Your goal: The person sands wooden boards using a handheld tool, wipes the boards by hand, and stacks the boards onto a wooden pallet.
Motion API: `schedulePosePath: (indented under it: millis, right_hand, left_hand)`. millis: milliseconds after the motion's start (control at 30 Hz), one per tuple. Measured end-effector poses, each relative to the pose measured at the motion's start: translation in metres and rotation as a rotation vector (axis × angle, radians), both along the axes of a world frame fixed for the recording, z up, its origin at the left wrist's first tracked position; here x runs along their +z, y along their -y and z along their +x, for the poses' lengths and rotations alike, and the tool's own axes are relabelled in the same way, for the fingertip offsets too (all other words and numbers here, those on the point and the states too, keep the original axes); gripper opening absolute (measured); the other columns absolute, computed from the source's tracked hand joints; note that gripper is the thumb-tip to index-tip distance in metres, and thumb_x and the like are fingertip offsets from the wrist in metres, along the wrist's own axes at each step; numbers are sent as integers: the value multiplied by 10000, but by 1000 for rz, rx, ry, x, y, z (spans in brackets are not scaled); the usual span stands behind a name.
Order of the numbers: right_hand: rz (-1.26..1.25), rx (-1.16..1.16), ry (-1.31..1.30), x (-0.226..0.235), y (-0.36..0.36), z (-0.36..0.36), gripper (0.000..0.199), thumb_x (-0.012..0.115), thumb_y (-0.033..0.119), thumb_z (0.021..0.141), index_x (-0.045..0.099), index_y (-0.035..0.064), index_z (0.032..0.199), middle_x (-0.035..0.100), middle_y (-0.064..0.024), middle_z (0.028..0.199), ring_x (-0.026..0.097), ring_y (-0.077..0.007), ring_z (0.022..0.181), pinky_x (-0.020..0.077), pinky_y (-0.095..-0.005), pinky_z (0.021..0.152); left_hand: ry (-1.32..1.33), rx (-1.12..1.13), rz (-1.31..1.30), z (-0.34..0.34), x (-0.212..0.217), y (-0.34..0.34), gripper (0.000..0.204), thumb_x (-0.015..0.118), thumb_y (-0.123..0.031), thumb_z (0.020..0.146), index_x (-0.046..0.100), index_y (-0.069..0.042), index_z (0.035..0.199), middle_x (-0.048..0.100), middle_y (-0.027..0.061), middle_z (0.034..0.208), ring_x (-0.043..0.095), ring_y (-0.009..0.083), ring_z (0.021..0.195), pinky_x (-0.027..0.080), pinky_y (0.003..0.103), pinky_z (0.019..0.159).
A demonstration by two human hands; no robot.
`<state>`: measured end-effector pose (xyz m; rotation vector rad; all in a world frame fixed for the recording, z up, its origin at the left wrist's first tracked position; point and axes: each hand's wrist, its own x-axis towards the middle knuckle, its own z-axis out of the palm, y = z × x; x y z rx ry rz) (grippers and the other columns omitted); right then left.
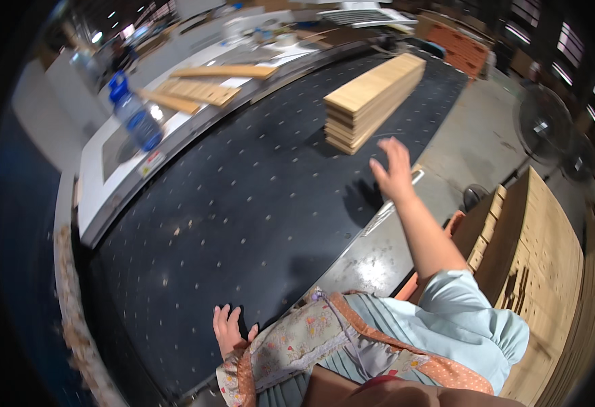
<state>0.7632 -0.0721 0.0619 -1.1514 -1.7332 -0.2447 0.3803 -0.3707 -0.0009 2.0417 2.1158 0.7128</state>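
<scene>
A stack of long, light wooden boards [369,91] lies on the black dotted tabletop [243,203] at the far right. My right hand [396,169] is raised near the table's right edge, short of the stack's near end, with fingers apart and nothing held; its shadow falls on the black surface. At the near edge my left hand [228,329] rests on the tabletop, fingers spread and holding nothing.
On the white ledge [97,197] along the left stand a blue-capped clear bottle [135,115] and several loose wooden strips [199,91]. Large wooden panels [542,251] lean at the right. A standing fan [543,122] is beyond them on the grey floor [477,129].
</scene>
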Motion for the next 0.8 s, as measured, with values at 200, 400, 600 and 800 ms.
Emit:
schedulePosePath:
  millis: [200,400,600,800]
  right_hand:
    - [-184,-225,305,46,-119,-4,646,708,397,694,482,19,1166,507,-183,1189,445,-341,1149,390,-456,913]
    - [-53,-203,421,22,-150,-11,575,689,402,718,525,46,1139,527,-132,1199,487,-291,1125,414,-432,894]
    - [-27,-272,372,10,-163,1,552,690,403,717,537,102,1153,534,-86,1209,495,-259,1125,406,-486,878]
    - [-17,-224,283,10,-158,-10,514,726,342,684,556,135,1121,545,-17,1185,472,-207,1153,370,-499,909]
  left_hand:
    - [5,423,299,37,27,35,461,642,-88,716,502,-40,1152,413,182,1274,328,374,1245,282,438,1022]
    - [359,1324,969,-14,-23,150,203,573,-85,840,443,23,952,393,63,863,375,139,752,381,272,697]
    - [277,1456,509,-75,-61,208,548,572,-277,869,407,41,1282,442,201,1257,411,275,1201,312,354,1009]
    - [470,1398,773,-111,-66,192,387,511,-277,917,478,7,1177,532,117,1138,510,210,1003,393,328,878]
